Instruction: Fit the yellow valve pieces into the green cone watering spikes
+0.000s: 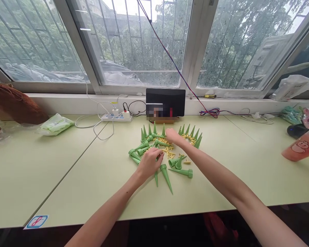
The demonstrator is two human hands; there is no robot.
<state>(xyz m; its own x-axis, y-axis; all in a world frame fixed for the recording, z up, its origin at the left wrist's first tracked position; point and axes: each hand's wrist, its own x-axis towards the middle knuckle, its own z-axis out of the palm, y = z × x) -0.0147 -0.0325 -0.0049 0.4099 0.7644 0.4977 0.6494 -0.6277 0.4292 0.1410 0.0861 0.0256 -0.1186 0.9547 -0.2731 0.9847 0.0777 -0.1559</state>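
Observation:
My right hand point(172, 136) reaches to the far side of the pile, its fingers closed at an upright green plastic spike point(163, 129); the grip itself is partly hidden. Lower and to the left, my left hand point(151, 160) is pinched over the pile, beside small yellow plastic pegs point(170, 153). Whatever sits between its fingertips is too small to make out. Several green spikes stand point-up in a curved row, with one point(192, 131) to the right. Loose green spikes with ribbed caps lie around my hands, including one point(166, 178) nearest the table's front edge.
A dark-screened tablet point(165, 102) stands behind the pile. On the left are a power strip point(117, 117) with white cables and a wipes packet point(57, 124). A pink cup point(300, 145) leans at the far right. Wires point(209, 112) lie by the window sill.

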